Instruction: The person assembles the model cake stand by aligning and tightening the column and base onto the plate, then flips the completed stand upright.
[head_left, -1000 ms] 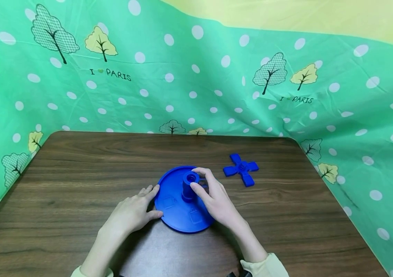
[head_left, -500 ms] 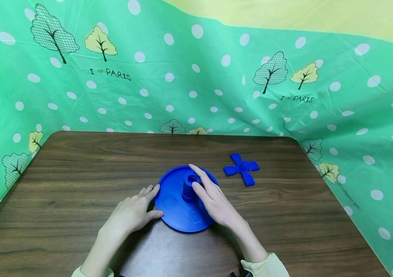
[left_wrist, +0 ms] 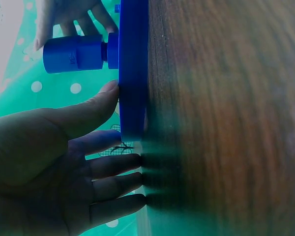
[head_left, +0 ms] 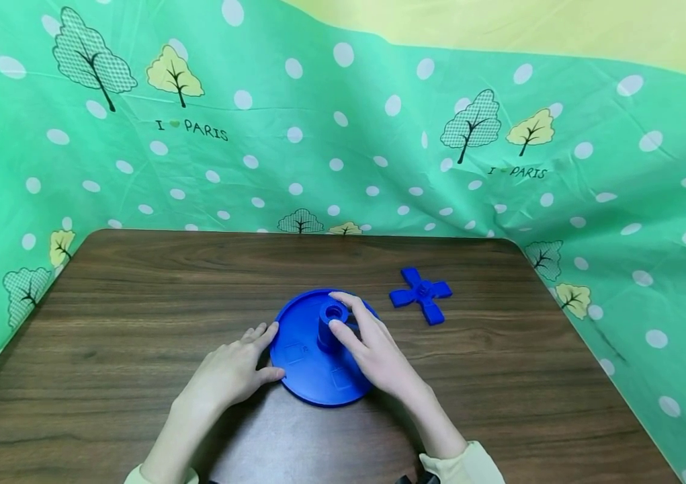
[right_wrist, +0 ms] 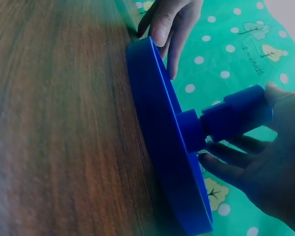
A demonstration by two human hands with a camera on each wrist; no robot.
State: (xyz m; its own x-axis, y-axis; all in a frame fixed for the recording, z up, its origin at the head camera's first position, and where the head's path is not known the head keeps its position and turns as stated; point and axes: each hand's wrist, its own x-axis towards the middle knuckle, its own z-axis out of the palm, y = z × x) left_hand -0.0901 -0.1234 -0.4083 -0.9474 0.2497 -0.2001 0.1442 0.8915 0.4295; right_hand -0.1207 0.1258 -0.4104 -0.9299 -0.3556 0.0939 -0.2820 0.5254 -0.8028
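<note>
A round blue disc (head_left: 306,383) with a raised rim lies on the table. From its middle rises a thick blue post (head_left: 327,336) with a hole in its top. A narrow gap separates the post from a short collar (right_wrist: 190,130) on the disc, seen in the right wrist view. My left hand (head_left: 228,371) rests at the disc's left side, thumb and straight forefinger touching the rim. My right hand (head_left: 379,356) is round the post's upper end, thumb on the near side, forefinger arched past the far side. The post partly hides its other fingers in the right wrist view.
A flat blue cross-shaped piece (head_left: 432,310) with a small raised centre lies to the right behind the disc. The wood-grain table (head_left: 137,323) is bordered by a green dotted cloth (head_left: 330,181) at the back and sides.
My right hand's forefinger stretches out past the post, then draws back a little; the thumb shifts slightly along the post. My left hand and the disc stay in place.
</note>
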